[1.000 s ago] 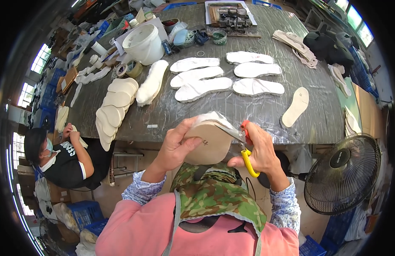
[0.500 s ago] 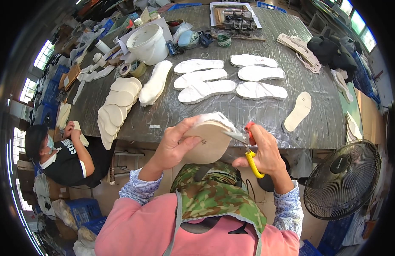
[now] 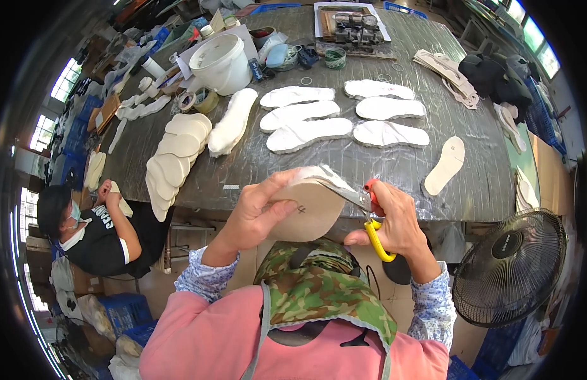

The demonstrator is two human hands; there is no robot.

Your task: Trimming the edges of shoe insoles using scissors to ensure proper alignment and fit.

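Observation:
My left hand (image 3: 263, 206) pinches a beige insole (image 3: 309, 212) with white fleece along its far edge, thumb on top and fingers beneath. A small dark mark shows on the insole's flat face. In my right hand (image 3: 395, 218) is a pair of scissors (image 3: 373, 223) with one red and one yellow handle. Their blades reach left to the fleece edge at the insole's upper right. On the table beyond lie several white fleecy insoles (image 3: 309, 135) in two columns. A single beige insole (image 3: 445, 166) rests to the right.
Fanned beige insoles (image 3: 179, 149) and a white bucket (image 3: 222, 66) stand on the dark table's left part. A black fan (image 3: 510, 266) is close at my right. At the left sits a co-worker (image 3: 103, 231) holding a pale piece. Cream strips (image 3: 446, 76) lie at the far right.
The scissor blades have moved slightly along the fleece edge and now lie closer over it. My left hand keeps its hold on the insole.

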